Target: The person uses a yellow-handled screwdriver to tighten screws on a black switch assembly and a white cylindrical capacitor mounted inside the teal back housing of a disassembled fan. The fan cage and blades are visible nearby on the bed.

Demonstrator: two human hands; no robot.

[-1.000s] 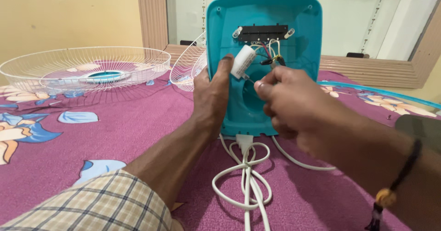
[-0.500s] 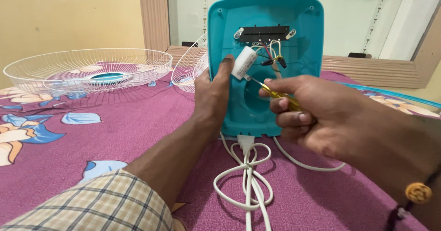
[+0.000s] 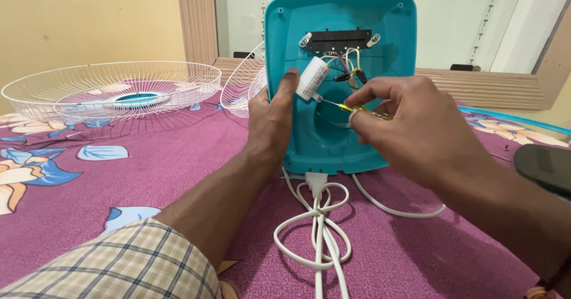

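A teal plastic fan base stands upright on the purple flowered cloth, its open underside facing me. Inside it I see a black terminal strip, coloured wires and a white cylindrical capacitor. My left hand grips the base's left edge, the thumb lying beside the capacitor. My right hand is shut on a thin yellow-handled screwdriver, whose tip points left toward the capacitor's lower end.
A white power cord lies coiled in front of the base. A white wire fan guard rests on the cloth at the left, a second guard behind the base. A dark object sits at the right edge.
My right hand drew back from the wires and now holds the screwdriver, its tip brought up toward the capacitor. The left hand kept its grip on the base.
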